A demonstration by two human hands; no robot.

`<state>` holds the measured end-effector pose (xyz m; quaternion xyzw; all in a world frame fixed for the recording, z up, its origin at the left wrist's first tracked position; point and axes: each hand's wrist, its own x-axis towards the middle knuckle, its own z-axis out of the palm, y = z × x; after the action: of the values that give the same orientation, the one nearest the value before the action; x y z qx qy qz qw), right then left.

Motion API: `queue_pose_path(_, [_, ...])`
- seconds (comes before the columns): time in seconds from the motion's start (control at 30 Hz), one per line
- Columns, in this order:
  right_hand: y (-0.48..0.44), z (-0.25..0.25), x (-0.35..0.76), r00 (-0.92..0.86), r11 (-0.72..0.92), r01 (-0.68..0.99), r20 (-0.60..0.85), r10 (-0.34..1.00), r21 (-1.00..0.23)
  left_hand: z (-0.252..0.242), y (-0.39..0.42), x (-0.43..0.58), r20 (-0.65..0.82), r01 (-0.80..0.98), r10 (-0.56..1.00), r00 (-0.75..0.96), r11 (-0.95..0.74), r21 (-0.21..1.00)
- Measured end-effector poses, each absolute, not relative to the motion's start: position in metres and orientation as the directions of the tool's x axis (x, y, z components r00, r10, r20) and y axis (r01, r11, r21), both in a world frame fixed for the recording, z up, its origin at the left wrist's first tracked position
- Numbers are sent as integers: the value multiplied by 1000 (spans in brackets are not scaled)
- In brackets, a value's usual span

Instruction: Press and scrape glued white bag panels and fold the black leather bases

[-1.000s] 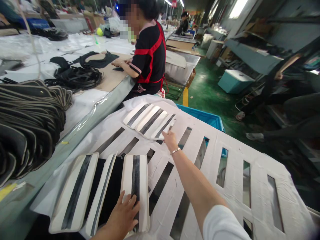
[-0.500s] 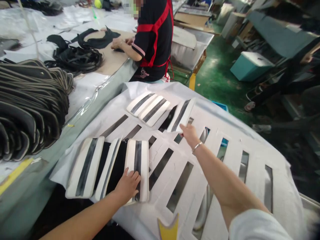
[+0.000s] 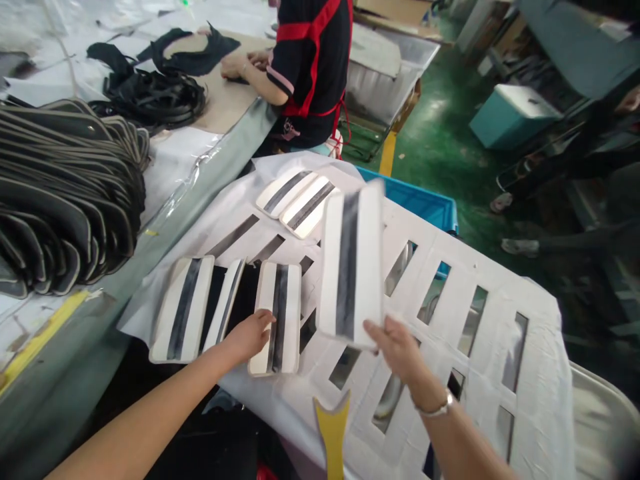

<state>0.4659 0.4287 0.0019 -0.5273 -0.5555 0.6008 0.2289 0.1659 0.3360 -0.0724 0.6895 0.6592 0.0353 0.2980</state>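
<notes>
My right hand (image 3: 397,347) is closed on the near end of a white panel with a dark centre stripe (image 3: 350,263), held lifted above the white slotted sheet (image 3: 470,267). Lying on the near striped panel (image 3: 279,317), my left hand (image 3: 247,335) has its fingers curled at that panel's left edge; two more such panels (image 3: 187,308) sit to its left. Another two striped panels (image 3: 295,195) lie at the far end of the sheet.
A thick stack of dark curved pieces (image 3: 60,200) covers the bench at left. A co-worker in a black and red top (image 3: 313,67) handles black parts (image 3: 150,100) further along. A blue bin (image 3: 425,203) sits under the sheet; a yellow tool (image 3: 333,430) pokes up near me.
My right hand has pulled one striped panel off the far pile and brought it up and toward me. My left hand stays on the near panel. The view has tilted down.
</notes>
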Motion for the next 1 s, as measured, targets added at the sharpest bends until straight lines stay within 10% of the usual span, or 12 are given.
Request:
queue_pose_path(0.2, [292, -93, 451, -496, -850, -13, -735, 462, -526, -60, 317, 197, 53, 870, 976, 210, -211, 445])
queue_pose_path(0.47, [269, -114, 454, -427, -947, 129, -878, 216, -295, -92, 306, 229, -261, 819, 842, 473, -311, 482])
queue_pose_path(0.6, [281, -116, 470, -160, -610, 388, -702, 693, -691, -103, 302, 243, -185, 794, 893, 411, -251, 554])
queue_pose_path(0.7, [282, -118, 480, -102, -201, 659, -351, 931, -725, -105, 307, 264, -201, 798, 887, 417, -251, 548])
queue_pose_path(0.87, [271, -98, 486, -431, 273, 709, -93, 898, -650, -103, 323, 284, -262, 815, 876, 405, -216, 537])
queue_pose_path(1.0, [284, -63, 498, -480, 304, 715, -126, 868, -629, -96, 327, 280, -333, 829, 842, 425, -214, 516])
